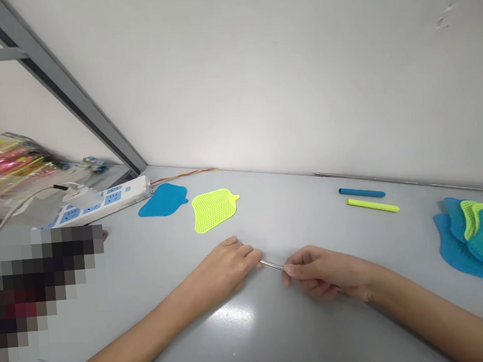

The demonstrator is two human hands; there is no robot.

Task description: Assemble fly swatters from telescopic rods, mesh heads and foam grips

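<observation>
One metal rod (272, 265): thin, bright, held between two hands over the near middle of the grey table (287, 339). Short middle length visible; both ends covered by fingers, so full length cannot be told.

One left hand (234, 257): back upward, fingers curled and closed on the rod's left part; exact grip hidden.

One right hand (319, 269): thumb and forefinger pinching the rod's right part, remaining fingers loosely bent; slightly blurred.

Two single flaps, far side, left of centre: blue flap (163, 200), and just right of it a yellow flap (214, 210), perforated. Narrow stubs point right.

Two tubes, far right: blue tube (362, 192); yellow tube (372, 205), just nearer, apart from it.

One pile of flaps (476, 240), right edge: blue and yellow, overlapping, cut off by the view.

Far left: white power strip (133, 192), coloured wires (185, 175) and bagged goods (10, 166).

Hazards, as judged: a weak pinch at the right could let the smooth rod slip, drop and roll. Uneven pulling could twist it from the left fingers or bend it. A wide swing of the right forearm could disturb the pile.
</observation>
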